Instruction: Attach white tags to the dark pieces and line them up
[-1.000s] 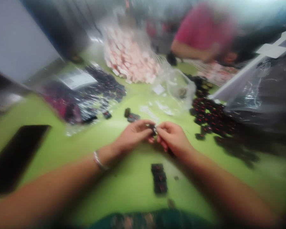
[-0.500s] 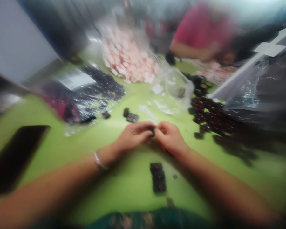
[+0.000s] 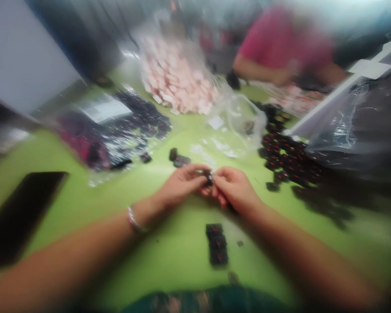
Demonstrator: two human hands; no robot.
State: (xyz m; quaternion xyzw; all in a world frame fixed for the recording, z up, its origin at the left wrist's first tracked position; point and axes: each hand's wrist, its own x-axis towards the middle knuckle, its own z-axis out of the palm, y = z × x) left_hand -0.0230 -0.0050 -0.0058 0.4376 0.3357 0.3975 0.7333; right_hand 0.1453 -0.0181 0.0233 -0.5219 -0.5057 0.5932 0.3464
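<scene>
A small black piece [image 3: 208,177] is pinched between the thumb and fingers of my left hand [image 3: 187,180]. My right hand [image 3: 233,184] meets it from the right, its thumb and index finger pressed together at the piece's edge; blur hides whether anything else is between them. Below my hands, a column of three black parts with red marks [image 3: 217,244] lies on the green table [image 3: 169,261]. Just beyond my left hand rest a couple of dark parts [image 3: 180,159], with small white pieces [image 3: 202,153] to their right.
Black parts [image 3: 289,158] are heaped at the right beside a plastic-covered box [image 3: 371,121]. Bags of dark parts [image 3: 140,117] and pale pieces [image 3: 176,78] lie farther back. A dark flat object [image 3: 22,213] is at left. Across the table sits a person in pink [image 3: 280,43].
My right hand's fingers have shifted slightly, and more of the black piece shows between my hands. The person across the table has moved an arm.
</scene>
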